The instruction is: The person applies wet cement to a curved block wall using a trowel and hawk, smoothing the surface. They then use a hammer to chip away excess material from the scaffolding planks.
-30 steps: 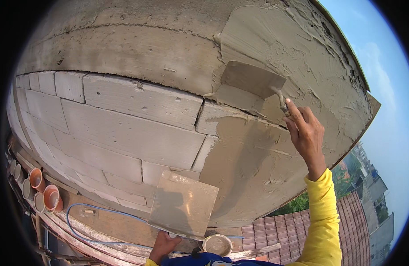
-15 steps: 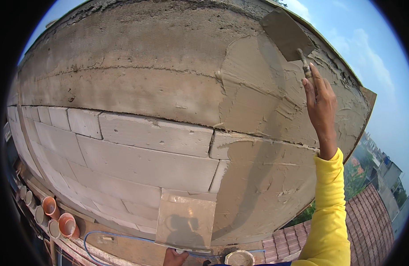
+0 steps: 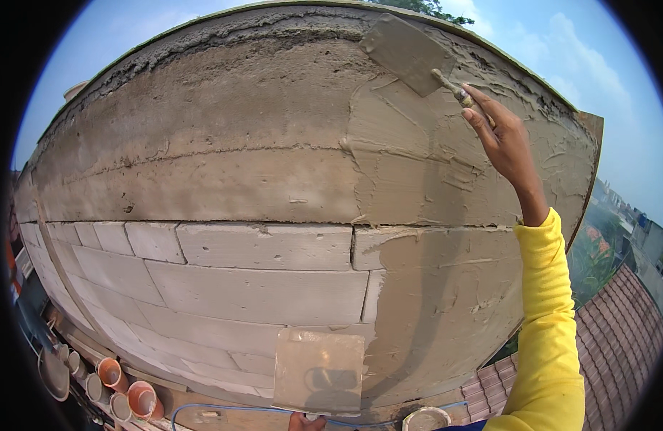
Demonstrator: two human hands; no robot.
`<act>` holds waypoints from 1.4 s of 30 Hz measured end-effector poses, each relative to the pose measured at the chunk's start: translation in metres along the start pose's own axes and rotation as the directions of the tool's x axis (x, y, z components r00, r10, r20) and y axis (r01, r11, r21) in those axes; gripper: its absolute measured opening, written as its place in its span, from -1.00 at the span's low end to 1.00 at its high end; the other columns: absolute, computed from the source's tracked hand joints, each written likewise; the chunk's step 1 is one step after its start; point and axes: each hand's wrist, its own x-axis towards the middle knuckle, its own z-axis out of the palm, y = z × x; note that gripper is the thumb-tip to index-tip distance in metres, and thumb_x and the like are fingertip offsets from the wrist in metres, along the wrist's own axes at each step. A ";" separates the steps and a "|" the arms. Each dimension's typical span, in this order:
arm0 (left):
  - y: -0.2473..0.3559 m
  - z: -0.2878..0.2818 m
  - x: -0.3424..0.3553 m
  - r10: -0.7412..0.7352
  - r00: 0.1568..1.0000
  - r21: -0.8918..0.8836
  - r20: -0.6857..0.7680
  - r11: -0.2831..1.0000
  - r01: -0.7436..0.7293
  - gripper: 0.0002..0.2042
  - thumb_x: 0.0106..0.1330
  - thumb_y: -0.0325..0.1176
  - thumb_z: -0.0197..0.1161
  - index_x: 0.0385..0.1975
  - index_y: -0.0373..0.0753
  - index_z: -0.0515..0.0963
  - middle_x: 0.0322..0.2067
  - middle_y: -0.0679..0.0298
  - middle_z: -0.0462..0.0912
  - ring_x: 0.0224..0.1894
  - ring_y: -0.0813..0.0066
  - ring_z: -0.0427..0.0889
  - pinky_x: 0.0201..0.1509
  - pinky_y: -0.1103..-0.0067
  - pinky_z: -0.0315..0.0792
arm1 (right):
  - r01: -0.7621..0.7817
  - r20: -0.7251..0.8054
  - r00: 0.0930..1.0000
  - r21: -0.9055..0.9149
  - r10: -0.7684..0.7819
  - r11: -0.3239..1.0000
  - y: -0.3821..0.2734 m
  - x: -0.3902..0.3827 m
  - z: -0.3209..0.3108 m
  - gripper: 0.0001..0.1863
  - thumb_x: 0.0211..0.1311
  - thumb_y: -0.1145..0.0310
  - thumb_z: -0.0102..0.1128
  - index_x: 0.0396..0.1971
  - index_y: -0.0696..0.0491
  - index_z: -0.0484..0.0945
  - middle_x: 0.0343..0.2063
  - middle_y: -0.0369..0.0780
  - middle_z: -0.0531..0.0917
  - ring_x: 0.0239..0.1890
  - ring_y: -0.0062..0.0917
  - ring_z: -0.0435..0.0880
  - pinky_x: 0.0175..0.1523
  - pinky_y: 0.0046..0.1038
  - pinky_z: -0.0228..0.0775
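Note:
My right hand [image 3: 496, 136], in a yellow sleeve, grips the handle of a broad steel trowel [image 3: 403, 50], its grey-coated blade against the upper band of the wall near the top edge. Fresh grey plaster [image 3: 425, 179] covers the right part of the wall. To the left are bare rough concrete [image 3: 223, 100] above and pale lightweight blocks [image 3: 245, 294] below. At the lower edge my left hand [image 3: 306, 422], mostly cut off, holds a square, mortar-smeared board [image 3: 318, 366], which stands in front of the blocks with shadows on its face.
Several orange and grey buckets [image 3: 141, 401] stand on wooden planks [image 3: 238, 416] at lower left, beside a blue hose [image 3: 202, 408]. A round bucket [image 3: 426, 420] sits at the bottom centre-right. A tiled roof [image 3: 619, 316] lies below the wall's right edge, with plants and buildings beyond.
The trowel and my right hand have risen from the block joint to the wall's top band, then shifted left. The view has tilted upward, showing more of the top edge and sky.

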 end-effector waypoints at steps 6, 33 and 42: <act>-0.016 -0.001 -0.005 -0.032 0.977 -0.605 0.209 0.781 0.155 -0.41 0.35 -0.15 0.50 0.14 -0.54 0.48 -0.36 0.11 0.75 -0.44 0.41 0.69 -0.50 0.45 0.52 | -0.061 0.046 0.997 -0.043 0.063 0.997 0.043 -0.007 -0.026 -0.48 0.60 -0.02 0.21 0.39 -0.09 0.59 0.00 -0.07 0.82 -0.07 -0.16 0.82 0.05 -0.23 0.61; 0.094 -0.012 -0.057 -0.050 0.999 -0.408 -0.007 0.912 0.042 -0.82 0.26 -0.54 0.36 -0.19 -0.43 0.55 -0.50 0.12 0.67 -0.59 0.39 0.62 -0.50 0.46 0.54 | -0.489 0.223 0.872 0.437 0.436 0.755 -0.206 -0.139 0.106 -0.52 0.62 0.19 0.12 0.18 0.35 0.45 -0.39 0.12 0.70 -0.35 0.08 0.75 -0.19 0.05 0.60; 0.128 -0.016 -0.062 -0.157 0.971 -0.273 0.179 0.941 0.202 -0.88 0.37 -0.51 0.33 -0.20 -0.36 0.55 -0.40 0.15 0.65 -0.58 0.43 0.56 -0.49 0.47 0.45 | -0.797 0.766 0.511 0.253 0.389 0.549 -0.226 -0.417 0.018 -0.55 0.36 0.18 0.48 0.03 0.17 0.54 -0.22 0.01 0.73 -0.25 -0.05 0.79 -0.18 -0.17 0.61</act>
